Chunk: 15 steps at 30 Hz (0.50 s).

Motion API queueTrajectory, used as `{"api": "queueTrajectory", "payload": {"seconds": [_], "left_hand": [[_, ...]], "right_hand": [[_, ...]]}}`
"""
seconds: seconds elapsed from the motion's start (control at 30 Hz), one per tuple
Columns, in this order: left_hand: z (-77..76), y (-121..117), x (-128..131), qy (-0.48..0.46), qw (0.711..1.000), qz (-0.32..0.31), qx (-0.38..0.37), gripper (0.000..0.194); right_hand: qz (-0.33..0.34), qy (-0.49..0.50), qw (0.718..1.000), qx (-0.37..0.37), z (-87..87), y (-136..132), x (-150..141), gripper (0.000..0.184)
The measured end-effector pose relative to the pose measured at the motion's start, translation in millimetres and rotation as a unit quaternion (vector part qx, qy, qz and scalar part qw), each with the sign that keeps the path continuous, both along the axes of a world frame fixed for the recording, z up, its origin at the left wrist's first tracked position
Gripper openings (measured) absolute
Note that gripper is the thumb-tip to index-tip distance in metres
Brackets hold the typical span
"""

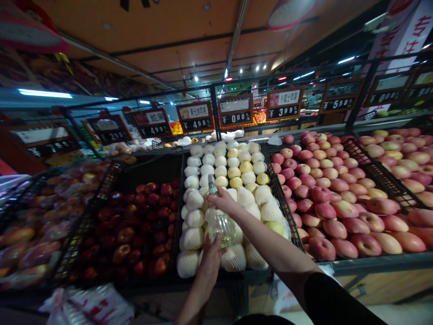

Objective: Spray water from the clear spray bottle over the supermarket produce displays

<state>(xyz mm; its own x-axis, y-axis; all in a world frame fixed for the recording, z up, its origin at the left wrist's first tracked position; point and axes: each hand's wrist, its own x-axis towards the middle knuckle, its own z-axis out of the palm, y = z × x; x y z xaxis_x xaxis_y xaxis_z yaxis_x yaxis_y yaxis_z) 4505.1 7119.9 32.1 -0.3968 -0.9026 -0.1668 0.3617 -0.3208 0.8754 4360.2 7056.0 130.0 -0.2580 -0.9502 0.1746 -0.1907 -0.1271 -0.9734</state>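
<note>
My two hands hold a clear bottle (219,224) of pale liquid upright above a fruit display. My right hand (220,200) reaches in from the right, its forearm bare below a black sleeve, and wraps the bottle's upper part. My left hand (211,258) comes up from below and holds its lower part. Directly beneath lie pale pears in white foam nets (193,239), with yellow pears (235,183) among them. Dark red apples (126,234) lie to the left, and pink-red apples (333,210) to the right.
Black mesh crate dividers (283,203) separate the fruit bins. Bagged fruit (40,225) lies at far left, and more apples (392,171) at back right. A white and red plastic bag (88,307) sits at the lower left. Price signs (235,110) hang on a rail overhead.
</note>
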Motion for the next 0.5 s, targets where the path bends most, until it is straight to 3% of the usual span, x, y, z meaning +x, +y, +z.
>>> {"api": "queueTrajectory", "payload": {"seconds": [0.37, 0.5], "left_hand": [[21.9, 1, -109, 0.029, 0.979, -0.202, 0.012, 0.081], [27.7, 0, -143, 0.027, 0.969, -0.244, 0.017, 0.074]], "right_hand": [[-0.183, -0.061, 0.981, 0.012, 13.2, 66, -121, 0.026], [-0.225, -0.069, 0.972, 0.022, 20.6, 74, -153, 0.024]]}}
